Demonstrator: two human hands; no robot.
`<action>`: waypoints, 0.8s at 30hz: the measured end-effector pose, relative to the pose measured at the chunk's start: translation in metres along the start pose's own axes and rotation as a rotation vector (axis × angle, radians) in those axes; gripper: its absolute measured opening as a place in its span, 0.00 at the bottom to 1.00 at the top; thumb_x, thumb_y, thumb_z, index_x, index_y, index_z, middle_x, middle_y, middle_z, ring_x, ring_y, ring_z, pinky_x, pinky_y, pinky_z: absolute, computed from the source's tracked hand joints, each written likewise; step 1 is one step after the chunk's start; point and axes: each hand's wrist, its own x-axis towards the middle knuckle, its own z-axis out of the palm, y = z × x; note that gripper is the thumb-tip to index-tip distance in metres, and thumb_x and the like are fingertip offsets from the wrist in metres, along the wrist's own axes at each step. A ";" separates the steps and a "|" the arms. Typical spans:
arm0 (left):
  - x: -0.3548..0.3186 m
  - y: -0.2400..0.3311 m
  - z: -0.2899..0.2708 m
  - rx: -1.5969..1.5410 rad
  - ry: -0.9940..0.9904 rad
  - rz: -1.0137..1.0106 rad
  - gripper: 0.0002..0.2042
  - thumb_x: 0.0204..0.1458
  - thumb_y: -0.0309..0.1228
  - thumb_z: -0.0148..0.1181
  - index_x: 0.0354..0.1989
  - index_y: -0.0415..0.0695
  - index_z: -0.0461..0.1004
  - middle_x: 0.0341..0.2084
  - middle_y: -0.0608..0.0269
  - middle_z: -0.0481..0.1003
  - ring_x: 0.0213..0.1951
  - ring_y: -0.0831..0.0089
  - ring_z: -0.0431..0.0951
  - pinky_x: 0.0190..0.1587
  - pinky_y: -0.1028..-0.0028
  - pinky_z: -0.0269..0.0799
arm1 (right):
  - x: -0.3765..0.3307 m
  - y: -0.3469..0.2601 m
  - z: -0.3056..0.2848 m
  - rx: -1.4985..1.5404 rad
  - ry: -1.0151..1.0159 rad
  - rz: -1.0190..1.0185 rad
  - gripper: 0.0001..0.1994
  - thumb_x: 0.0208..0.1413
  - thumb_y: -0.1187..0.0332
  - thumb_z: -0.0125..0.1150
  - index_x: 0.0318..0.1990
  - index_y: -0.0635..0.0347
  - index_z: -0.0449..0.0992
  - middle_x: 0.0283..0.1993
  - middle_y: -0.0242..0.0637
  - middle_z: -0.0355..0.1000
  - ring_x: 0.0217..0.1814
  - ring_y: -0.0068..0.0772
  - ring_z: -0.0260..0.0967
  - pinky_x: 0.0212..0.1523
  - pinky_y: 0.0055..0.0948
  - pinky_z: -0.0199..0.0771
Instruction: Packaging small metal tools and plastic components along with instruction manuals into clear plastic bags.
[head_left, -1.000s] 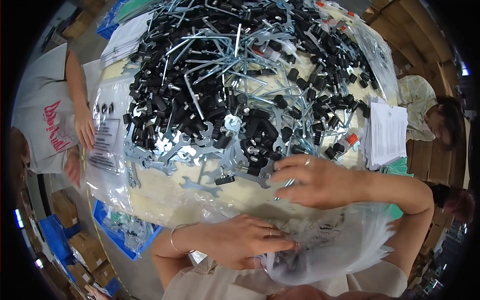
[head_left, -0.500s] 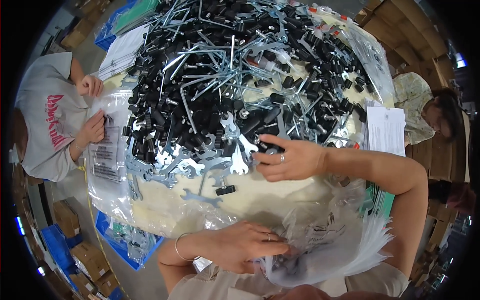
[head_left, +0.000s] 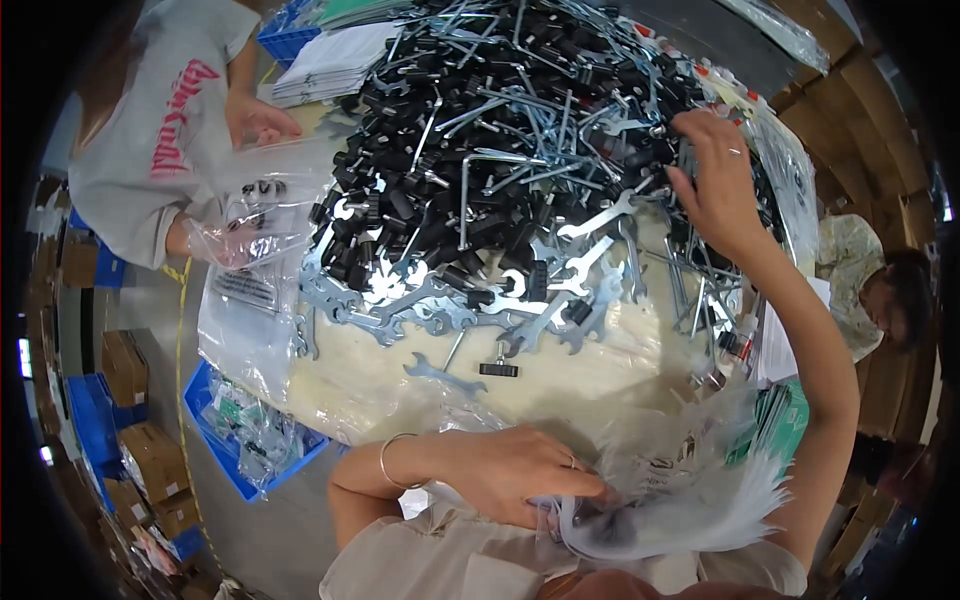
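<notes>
Clear plastic bags (head_left: 680, 490), fanned and crinkled, under left hand (head_left: 520, 480).

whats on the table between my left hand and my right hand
In the head view: flat metal wrenches, one lone wrench and a black knob, between left hand and right hand.

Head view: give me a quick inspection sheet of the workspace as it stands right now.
Surface: pale table, bare only along its near edge.
Job's things: heap of bent metal keys and black knobs; flat wrenches spread along its near side; stack of clear plastic bags at the near edge.
Clutter: one wrench and one black T-shaped part lie apart from the heap.
Grippers: left hand rests on the bag stack; right hand reaches into the far right of the heap, and what it grips is hidden.
Cables: nothing seen.
Surroundings: a co-worker holds a clear bag; blue crate and cardboard boxes below.
</notes>
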 end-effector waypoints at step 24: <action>-0.008 0.003 0.003 0.049 -0.002 -0.007 0.25 0.40 0.28 0.60 0.51 0.42 0.65 0.35 0.52 0.73 0.38 0.53 0.72 0.39 0.62 0.67 | 0.018 -0.095 0.043 0.227 -0.107 -0.808 0.07 0.42 0.69 0.57 0.31 0.54 0.69 0.44 0.32 0.66 0.55 0.39 0.61 0.59 0.49 0.59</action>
